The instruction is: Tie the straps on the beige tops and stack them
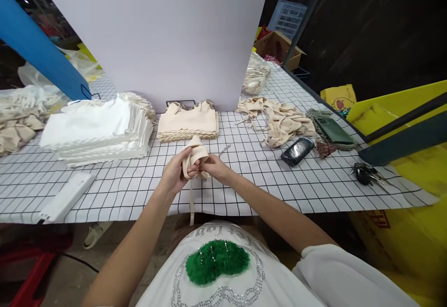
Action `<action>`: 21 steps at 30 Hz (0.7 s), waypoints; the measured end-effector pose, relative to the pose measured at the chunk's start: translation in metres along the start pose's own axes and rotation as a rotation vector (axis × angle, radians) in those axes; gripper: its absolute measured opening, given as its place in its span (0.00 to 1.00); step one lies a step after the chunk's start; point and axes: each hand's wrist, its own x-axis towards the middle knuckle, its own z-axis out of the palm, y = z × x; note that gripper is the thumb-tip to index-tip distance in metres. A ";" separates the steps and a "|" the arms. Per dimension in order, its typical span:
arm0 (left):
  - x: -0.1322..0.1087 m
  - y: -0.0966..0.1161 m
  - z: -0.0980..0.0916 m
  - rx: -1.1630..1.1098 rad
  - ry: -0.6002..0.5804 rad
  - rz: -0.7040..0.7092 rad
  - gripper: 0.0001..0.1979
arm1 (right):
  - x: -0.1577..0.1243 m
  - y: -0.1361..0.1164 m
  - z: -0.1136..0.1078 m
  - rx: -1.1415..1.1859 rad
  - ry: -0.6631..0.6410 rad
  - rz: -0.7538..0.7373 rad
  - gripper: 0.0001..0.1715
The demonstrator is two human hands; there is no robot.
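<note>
Both hands meet over the near part of the grid-patterned table [244, 190]. My left hand [174, 173] and my right hand [213, 167] are closed on one cream fabric piece [195, 151], bunched between the fingers. A thin strap [192, 200] of it hangs down past the table's front edge. Just beyond lies a neat stack of folded cream garments [187, 121]. A loose pile of the same cream pieces [282, 120] lies to the right.
A stack of white folded cloth [98, 130] lies at left, with a white flat bar [66, 197] near the front edge. At right lie a dark phone [297, 151], a green wallet [333, 131] and keys [365, 174]. A white board [157, 32] stands behind. Yellow bins [401, 111] stand right.
</note>
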 end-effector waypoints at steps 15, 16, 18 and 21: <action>-0.008 0.004 -0.009 0.301 0.147 0.161 0.19 | -0.006 -0.024 -0.001 0.340 0.163 0.007 0.07; -0.007 0.005 -0.011 0.309 0.189 0.151 0.19 | -0.006 -0.030 -0.006 0.363 0.135 0.034 0.07; -0.005 0.009 -0.019 0.318 0.242 0.122 0.19 | -0.011 -0.046 -0.020 0.335 0.007 0.097 0.09; -0.002 0.022 -0.035 0.301 0.207 0.096 0.20 | -0.031 -0.078 -0.055 0.168 -0.160 0.123 0.16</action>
